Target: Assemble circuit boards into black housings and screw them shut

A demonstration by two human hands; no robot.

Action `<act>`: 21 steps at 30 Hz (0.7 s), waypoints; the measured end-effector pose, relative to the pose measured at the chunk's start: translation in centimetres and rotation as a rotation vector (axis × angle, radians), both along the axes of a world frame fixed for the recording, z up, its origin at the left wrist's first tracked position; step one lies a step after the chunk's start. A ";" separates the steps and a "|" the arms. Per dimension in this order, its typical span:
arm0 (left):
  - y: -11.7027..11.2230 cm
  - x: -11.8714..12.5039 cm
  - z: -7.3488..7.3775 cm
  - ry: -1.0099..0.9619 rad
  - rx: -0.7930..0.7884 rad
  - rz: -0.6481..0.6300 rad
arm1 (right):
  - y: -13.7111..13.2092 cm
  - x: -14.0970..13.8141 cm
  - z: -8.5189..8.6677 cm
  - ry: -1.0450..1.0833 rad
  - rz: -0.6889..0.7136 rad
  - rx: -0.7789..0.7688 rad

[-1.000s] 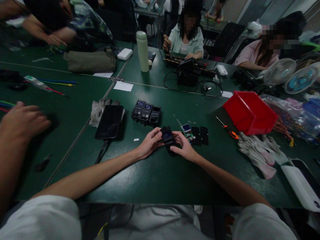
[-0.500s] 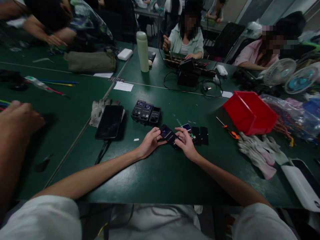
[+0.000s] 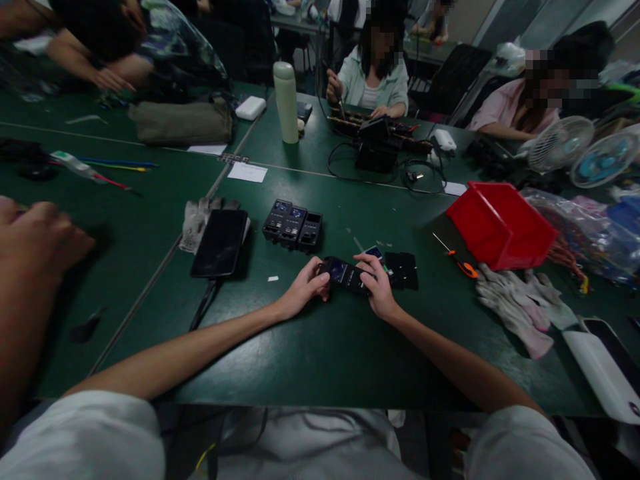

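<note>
My left hand point(image 3: 309, 287) grips one end of a black electronic module point(image 3: 346, 274) with a small dark screen and pale printed marks. The other end is held by my right hand point(image 3: 377, 285), its thumb on the front face. Just past my right hand lie a small screen board point(image 3: 373, 252), partly hidden by the fingers, and flat black panels point(image 3: 407, 271). Several similar black modules point(image 3: 293, 225) stand side by side on the table, beyond my left hand.
A phone point(image 3: 220, 243) with a cable rests on grey gloves at left. On the right are a red bin point(image 3: 500, 227), an orange screwdriver point(image 3: 466, 268) and work gloves point(image 3: 520, 303). Another person's hand point(image 3: 45, 247) is at far left; a green bottle point(image 3: 286, 103) stands further back.
Both hands have turned the black module so that it lies more level across, its screen end lower and its other end a little further right.
</note>
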State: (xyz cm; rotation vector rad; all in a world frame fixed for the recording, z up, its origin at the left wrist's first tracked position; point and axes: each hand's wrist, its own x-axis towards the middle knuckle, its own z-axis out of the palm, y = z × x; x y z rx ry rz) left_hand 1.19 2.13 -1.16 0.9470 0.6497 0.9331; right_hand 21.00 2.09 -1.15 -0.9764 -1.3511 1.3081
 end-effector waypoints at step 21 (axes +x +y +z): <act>-0.2 -0.4 0.5 0.248 0.137 -0.081 | -0.2 0.2 0.3 -0.036 0.034 0.019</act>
